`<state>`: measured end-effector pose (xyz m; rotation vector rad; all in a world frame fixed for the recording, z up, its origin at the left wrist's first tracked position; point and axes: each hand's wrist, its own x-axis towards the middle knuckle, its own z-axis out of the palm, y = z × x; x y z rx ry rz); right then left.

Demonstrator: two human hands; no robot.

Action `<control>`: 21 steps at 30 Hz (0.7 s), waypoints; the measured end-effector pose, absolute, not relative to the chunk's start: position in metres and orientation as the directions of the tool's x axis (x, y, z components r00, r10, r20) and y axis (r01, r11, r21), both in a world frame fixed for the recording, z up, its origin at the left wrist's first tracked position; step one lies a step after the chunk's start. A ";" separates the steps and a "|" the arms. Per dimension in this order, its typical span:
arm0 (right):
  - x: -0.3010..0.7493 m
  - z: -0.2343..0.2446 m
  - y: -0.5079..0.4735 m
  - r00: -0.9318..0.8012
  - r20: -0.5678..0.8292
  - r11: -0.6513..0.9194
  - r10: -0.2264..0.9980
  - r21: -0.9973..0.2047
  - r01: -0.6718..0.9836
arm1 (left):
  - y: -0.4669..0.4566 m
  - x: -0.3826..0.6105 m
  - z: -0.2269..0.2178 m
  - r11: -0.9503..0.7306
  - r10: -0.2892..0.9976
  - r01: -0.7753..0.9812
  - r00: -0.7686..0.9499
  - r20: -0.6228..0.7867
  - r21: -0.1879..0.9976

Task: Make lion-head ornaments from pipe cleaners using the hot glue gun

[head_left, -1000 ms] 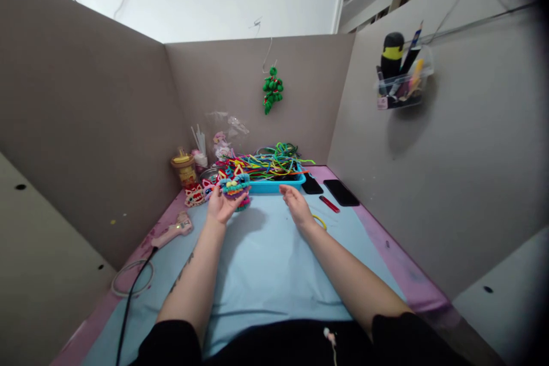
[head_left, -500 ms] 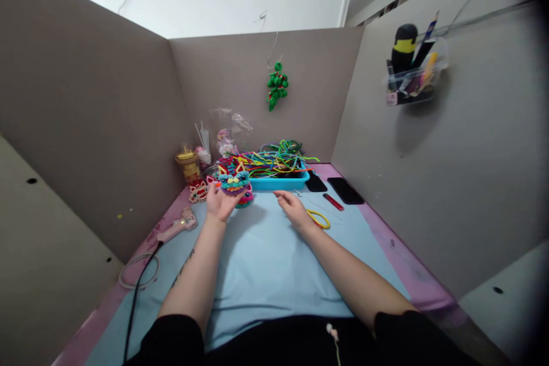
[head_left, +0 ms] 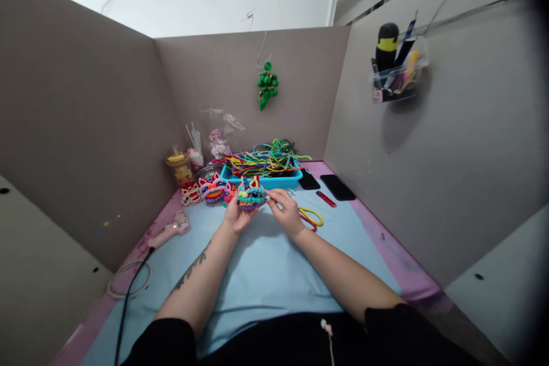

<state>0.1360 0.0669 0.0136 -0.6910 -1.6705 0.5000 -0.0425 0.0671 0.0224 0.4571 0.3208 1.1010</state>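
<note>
In my left hand (head_left: pixel 240 217) is a turquoise pipe-cleaner animal head (head_left: pixel 252 194) with pointed ears, dark eyes and a purple lower edge, raised a little above the cloth. The fingers of my right hand (head_left: pixel 285 211) are pinched together at the head's right edge. Whatever lies between these fingertips is too small to make out. Behind my left hand, partly hidden, is a pink and orange pipe-cleaner head (head_left: pixel 229 194). Left of it sit a pink and purple one (head_left: pixel 211 187) and a cream and red one (head_left: pixel 191 194).
A blue tray (head_left: pixel 274 182) full of colourful pipe cleaners stands at the back. Yellow-and-red-handled scissors (head_left: pixel 312 217), a red stick-like object (head_left: pixel 326 199) and two black phones (head_left: pixel 338 187) lie right. A pink glue gun (head_left: pixel 170 231) with its cord (head_left: pixel 125 309) lies left.
My left hand has brought the turquoise head to the right and turned it. My right hand has met its right edge. The heads behind now show more clearly. The whole view has shifted slightly.
</note>
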 end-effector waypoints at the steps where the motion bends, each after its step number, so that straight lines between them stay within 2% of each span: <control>1: 0.136 0.013 0.067 -0.128 0.731 0.741 0.670 -0.649 0.174 | 0.067 -0.041 0.022 0.368 0.911 -0.779 0.411 -0.030 0.508; 6: 0.137 0.010 0.069 -0.141 0.723 0.733 0.676 -0.644 0.218 | 0.066 -0.033 0.024 0.290 0.952 -0.791 0.298 -0.074 0.538; 10: 0.136 0.006 0.072 -0.092 0.673 0.673 0.734 -0.703 0.229 | 0.061 -0.022 0.028 0.185 0.980 -0.830 0.195 -0.037 0.527; 16: 0.141 0.002 0.085 -0.067 0.523 0.527 0.850 -0.843 0.103 | 0.056 -0.010 0.027 0.157 0.985 -0.835 0.169 -0.026 0.528; 21: 0.147 -0.006 0.097 -0.110 0.445 0.449 0.888 -0.894 0.007 | 0.053 -0.010 0.026 0.164 0.978 -0.830 0.206 0.019 0.533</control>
